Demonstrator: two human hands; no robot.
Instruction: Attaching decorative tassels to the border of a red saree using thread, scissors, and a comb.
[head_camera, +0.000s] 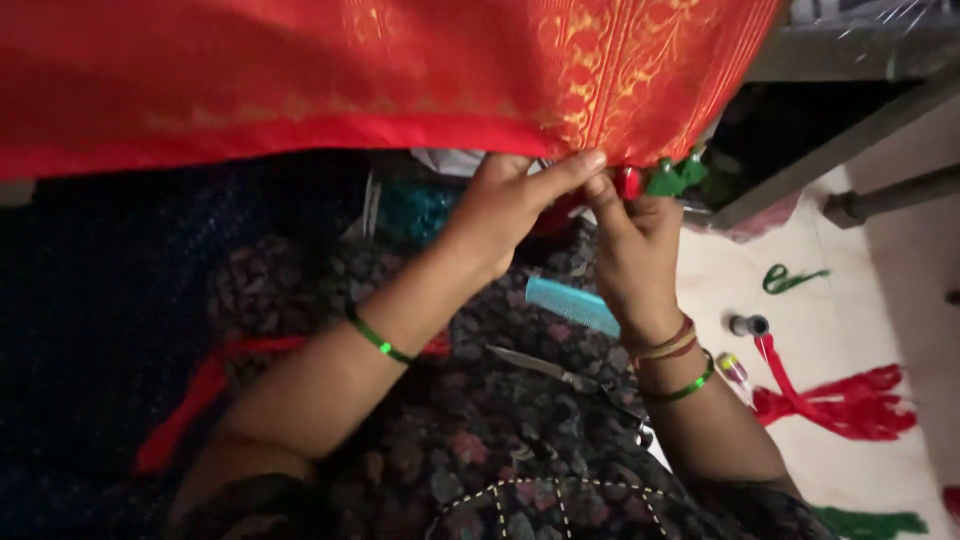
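A wide red cloth with a gold-patterned border (380, 70) hangs across the top of the view. My left hand (505, 205) pinches its lower edge between thumb and fingers. Right beside it, my right hand (635, 245) grips the same edge, where a small red tassel (628, 183) and green tassels (675, 178) hang. Both wrists wear green bangles; the right wrist also carries red thread bands. My fingertips nearly touch each other at the edge.
On my dark floral lap lie a light blue comb (572, 304) and scissors (560, 372). On the pale floor to the right are small thread spools (748, 324), a red thread bundle (835, 400), green thread bits (790, 278) and metal frame legs (880, 200).
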